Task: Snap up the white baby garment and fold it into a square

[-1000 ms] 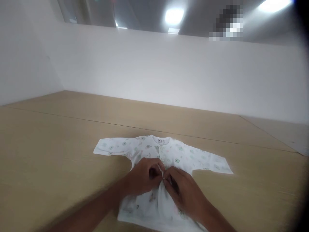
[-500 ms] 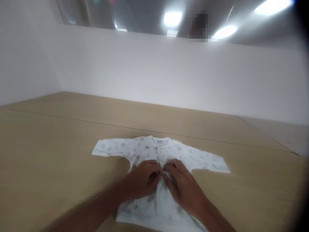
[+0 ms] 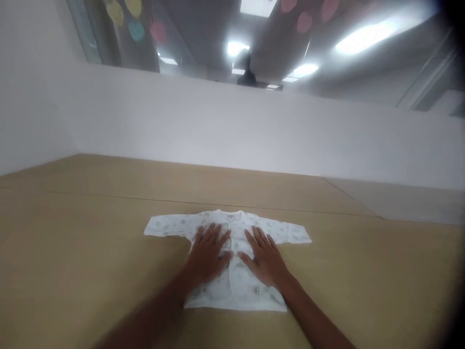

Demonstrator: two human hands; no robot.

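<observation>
Flat now, left hand (image 3: 208, 256) and right hand (image 3: 264, 258) spread palm-down, side by side on baby shirt (image 3: 236, 286), forearms outstretched

I am in an office-type workroom. A plain white partition (image 3: 232, 131) runs across it; a wide tan worktable (image 3: 90, 252), built of joined boards, reaches to the partition's foot. Above the partition show recessed panel ceiling lights (image 3: 365, 35), and above its left end hang coloured paper cut-outs (image 3: 136, 30).

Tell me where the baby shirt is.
In the head view, the baby shirt lies flat on the tan table, low centre, with the left hand and right hand pressed on it.
</observation>
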